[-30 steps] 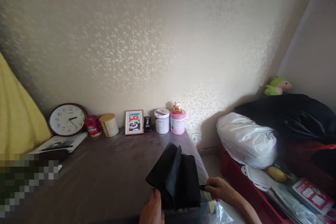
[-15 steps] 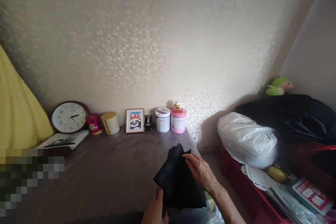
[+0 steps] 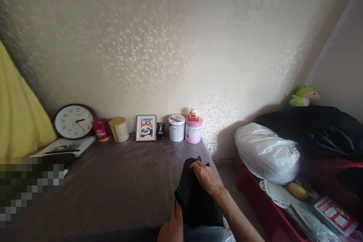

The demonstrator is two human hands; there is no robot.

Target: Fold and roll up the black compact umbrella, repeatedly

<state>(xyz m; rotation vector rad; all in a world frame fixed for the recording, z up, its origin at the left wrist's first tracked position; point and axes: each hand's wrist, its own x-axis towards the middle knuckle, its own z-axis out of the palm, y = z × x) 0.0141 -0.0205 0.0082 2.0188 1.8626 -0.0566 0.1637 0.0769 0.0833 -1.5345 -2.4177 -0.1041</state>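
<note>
I'd hopped the right hand (image 3: 209, 179) up to pinch the black cloth (image 3: 195, 206) far end, bunching it narrower, couldn't tell whether the left hand (image 3: 171, 227) gripped its left edge.

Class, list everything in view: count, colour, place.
Fabric: 1, black, front right
Table: 1, brown, front
Clock: 1, white, brown, back left
Paper: 1, pale, before clock
Tins: 2, red, yellow, beside clock
Picture: 1, multicoloured, back middle
Object: 1, black, beside picture
Tubs: 2, white, pink, back right
Figurine: 1, red, white, on pink tub
Curtain: 1, yellow, left
Socket: 1, white, wall
Toy: 1, green, right
Covering: 1, black, below toy
Bag: 1, white, right
Box: 1, red, lower right
Lid: 1, white, below bag
Oval item: 1, yellow, beside lid
Packet: 1, red, white, right
Left hand: 1, bare, fabric's left
Right hand: 1, bare, gripping fabric's top
</note>
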